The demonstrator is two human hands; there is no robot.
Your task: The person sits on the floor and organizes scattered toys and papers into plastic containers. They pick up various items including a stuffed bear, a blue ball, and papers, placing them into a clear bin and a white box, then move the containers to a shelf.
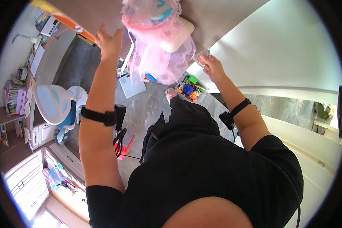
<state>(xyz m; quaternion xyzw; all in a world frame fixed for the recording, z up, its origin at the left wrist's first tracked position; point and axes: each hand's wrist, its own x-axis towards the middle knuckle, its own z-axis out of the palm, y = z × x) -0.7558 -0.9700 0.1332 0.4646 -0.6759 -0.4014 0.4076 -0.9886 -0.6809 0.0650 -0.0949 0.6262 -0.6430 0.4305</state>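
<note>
My right hand (pixel 214 67) pinches a small clear packet (pixel 202 59) of colourful bits, perhaps beads, beside the edge of a brown panel (pixel 216 17). Raised at the upper left, my left hand (pixel 109 42) holds nothing that I can see. Its fingers and thumb are spread in front of the same brown surface. Between the two hands hangs pink tulle (pixel 162 64), gathered around a round pale object with teal marks (pixel 162 12). A cream-coloured piece (pixel 173 40) shows among the tulle. Below my right hand, a clear plastic bin (pixel 201 98) holds mixed toys, including a blue round one (pixel 188 89).
A light blue flat box (pixel 132 86) lies on the grey marbled floor (pixel 142 114). A red plastic object (pixel 125 148) sits near cables by my left forearm. At left stand a white-and-blue chair (pixel 52 104) and a desk with books (pixel 13 97). A white panel (pixel 279 48) rises at right.
</note>
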